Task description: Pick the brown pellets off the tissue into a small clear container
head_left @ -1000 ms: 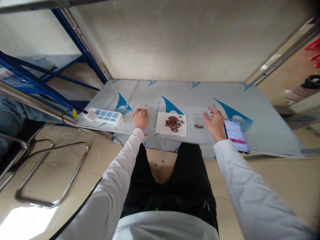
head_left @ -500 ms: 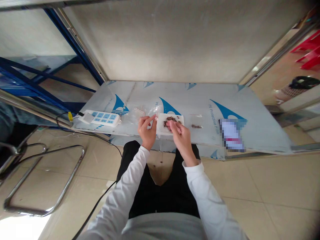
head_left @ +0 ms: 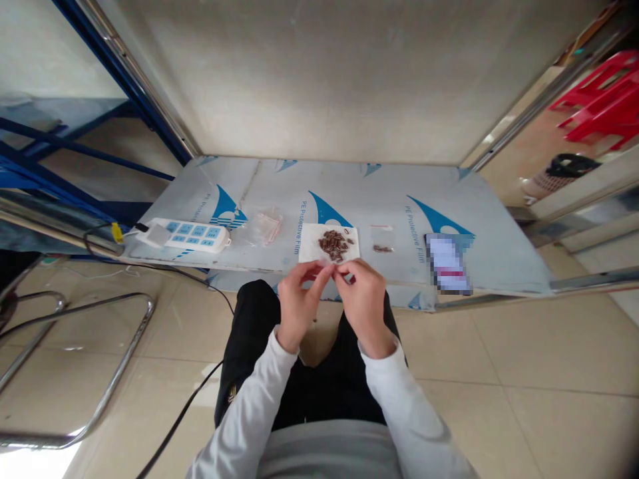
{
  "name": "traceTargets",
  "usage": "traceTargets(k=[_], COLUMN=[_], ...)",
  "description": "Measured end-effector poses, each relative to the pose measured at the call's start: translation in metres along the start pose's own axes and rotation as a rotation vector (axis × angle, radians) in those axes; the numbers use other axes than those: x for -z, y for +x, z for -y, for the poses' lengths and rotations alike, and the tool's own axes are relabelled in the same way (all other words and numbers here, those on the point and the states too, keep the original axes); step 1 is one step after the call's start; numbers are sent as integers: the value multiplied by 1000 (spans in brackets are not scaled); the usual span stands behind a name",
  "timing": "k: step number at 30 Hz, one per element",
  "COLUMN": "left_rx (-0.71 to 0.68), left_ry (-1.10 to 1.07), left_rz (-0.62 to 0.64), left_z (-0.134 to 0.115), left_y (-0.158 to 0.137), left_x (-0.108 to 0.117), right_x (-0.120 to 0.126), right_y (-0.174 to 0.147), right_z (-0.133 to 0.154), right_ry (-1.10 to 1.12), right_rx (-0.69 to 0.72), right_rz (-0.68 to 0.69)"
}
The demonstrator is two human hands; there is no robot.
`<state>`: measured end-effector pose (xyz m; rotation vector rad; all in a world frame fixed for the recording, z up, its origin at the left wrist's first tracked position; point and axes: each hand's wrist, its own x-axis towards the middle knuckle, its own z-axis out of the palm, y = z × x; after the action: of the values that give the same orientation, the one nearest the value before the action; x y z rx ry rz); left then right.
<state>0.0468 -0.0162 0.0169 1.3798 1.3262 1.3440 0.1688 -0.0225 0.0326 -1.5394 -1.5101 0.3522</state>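
Note:
My left hand [head_left: 298, 299] and my right hand [head_left: 367, 303] meet at the table's front edge, thumbs and fingertips pinched together. Between them is a small clear plastic bag, mostly hidden by the fingers. Just beyond the fingertips, a heap of small brown seed-like pieces [head_left: 335, 245] lies on a white paper sheet [head_left: 308, 243]. To the right lies another small clear bag [head_left: 382, 236], flat, with a few brown pieces at its near end. A stack of clear bags [head_left: 268, 226] rests left of the paper.
A white power strip [head_left: 197, 234] sits at the table's left end, its cable trailing down. A blurred-out phone-like object [head_left: 448, 264] lies on the right. The film-covered table [head_left: 504, 246] backs onto a pale panel. A metal chair frame [head_left: 134, 339] stands on the floor at left.
My right hand has left the brown heap and drawn back toward me. My left hand has moved down and right, bringing the clear bag to it. The view has shifted slightly.

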Motion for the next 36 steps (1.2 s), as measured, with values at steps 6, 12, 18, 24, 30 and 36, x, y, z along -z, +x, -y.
traceTargets(k=[6,12,18,24,30,36], left_rx=[326,452,-63,-371,-348,-272], left_ry=[-142,30,543,660,587,567], left_rz=[95,307,235,418,381,263], left_z=[-5,-12,-29,-20,-18,-8], left_y=[-55,-87,-98,-85,-80,-83], left_x=[11,38,44,41,42,42], right_x=[22,35,42,59,59,49], right_y=[-58,-101,-99,-80,-71,-43], right_z=[-3,-11,10,13,23,3], right_ry=[286,618,313,325,324,415], right_rx=[-197,-599,-371,-197,-215,-225], right_rz=[289,426,182,385,460,578])
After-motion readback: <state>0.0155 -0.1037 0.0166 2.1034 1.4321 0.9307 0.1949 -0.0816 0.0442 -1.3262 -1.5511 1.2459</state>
